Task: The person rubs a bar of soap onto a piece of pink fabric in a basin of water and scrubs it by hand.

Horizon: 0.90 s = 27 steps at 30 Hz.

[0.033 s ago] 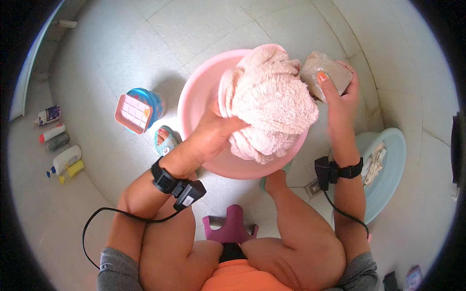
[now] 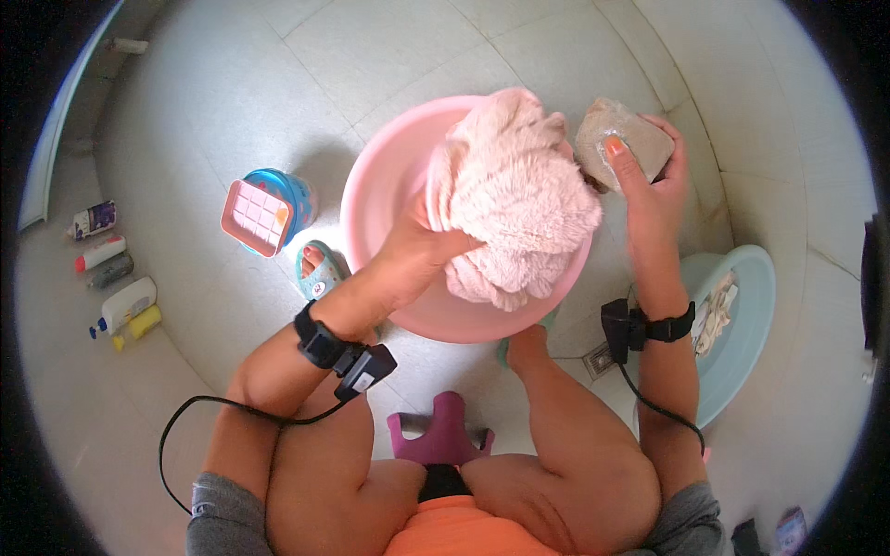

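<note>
Bunched up in my left hand (image 2: 413, 255) is a fluffy pale pink cloth (image 2: 519, 208), probably a towel. My thumb lies over its near-left side, and the rest of the fingers are tucked out of sight. The cloth is above the right part of a round pink basin (image 2: 380, 167) and covers much of it. Just past the basin's right rim, my right hand (image 2: 654, 190) grips a chunky tan block (image 2: 626, 139) with what looks like clear wrap on its face. My thumb presses on the block from above, and the fingers curl round its far right side.
A light blue tub (image 2: 756, 315) with cloth inside stands by my right forearm. Left of the basin is a blue bucket (image 2: 301, 199) with a pink tray (image 2: 258, 218) on top. Several bottles (image 2: 130, 301) line the left wall. A magenta stool (image 2: 440, 435) is between my legs.
The pink cloth has shifted slightly, its folds changing shape and its right edge drawing a little left. My right hand and the tan block are nearly still.
</note>
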Available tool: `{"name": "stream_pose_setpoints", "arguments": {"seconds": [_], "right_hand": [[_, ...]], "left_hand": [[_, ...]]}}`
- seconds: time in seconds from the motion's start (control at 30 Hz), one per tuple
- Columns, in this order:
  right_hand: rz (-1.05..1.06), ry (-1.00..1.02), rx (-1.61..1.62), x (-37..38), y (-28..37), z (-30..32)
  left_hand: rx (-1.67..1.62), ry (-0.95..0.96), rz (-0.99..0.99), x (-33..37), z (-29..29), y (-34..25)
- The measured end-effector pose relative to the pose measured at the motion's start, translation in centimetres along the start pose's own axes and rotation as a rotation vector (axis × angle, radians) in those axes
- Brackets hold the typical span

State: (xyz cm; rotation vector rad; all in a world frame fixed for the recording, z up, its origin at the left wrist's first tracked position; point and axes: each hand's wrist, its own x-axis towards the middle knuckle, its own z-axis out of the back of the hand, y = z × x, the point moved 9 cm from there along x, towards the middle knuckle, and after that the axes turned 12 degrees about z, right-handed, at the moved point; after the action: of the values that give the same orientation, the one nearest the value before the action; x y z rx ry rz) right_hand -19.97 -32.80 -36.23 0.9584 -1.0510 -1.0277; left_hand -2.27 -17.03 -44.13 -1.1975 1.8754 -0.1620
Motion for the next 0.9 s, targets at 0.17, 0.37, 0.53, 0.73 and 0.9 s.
{"name": "stream_pose_setpoints", "arguments": {"seconds": [0.17, 0.37, 0.53, 0.73, 0.9], "right_hand": [[0.332, 0.468, -0.377, -5.4, 1.6, -8.3], [0.422, 0.752, -0.587, -14.1, -6.0, -15.8], [0.633, 0.694, -0.808, -10.3, -8.1, -16.6], [0.464, 0.614, -0.808, -8.6, -9.0, -15.1], [0.231, 0.784, -0.573, -13.2, -5.5, -19.5]], "left_hand": [[0.277, -0.11, 0.055, 4.0, 7.2, 7.4], [0.453, -0.014, 0.026, 3.5, 7.5, 8.5], [0.258, -0.07, 0.139, 3.1, 8.4, 7.9], [0.327, -0.111, 0.089, 3.6, 10.2, 8.8], [0.287, -0.002, 0.032, 2.7, 11.9, 9.1]]}}
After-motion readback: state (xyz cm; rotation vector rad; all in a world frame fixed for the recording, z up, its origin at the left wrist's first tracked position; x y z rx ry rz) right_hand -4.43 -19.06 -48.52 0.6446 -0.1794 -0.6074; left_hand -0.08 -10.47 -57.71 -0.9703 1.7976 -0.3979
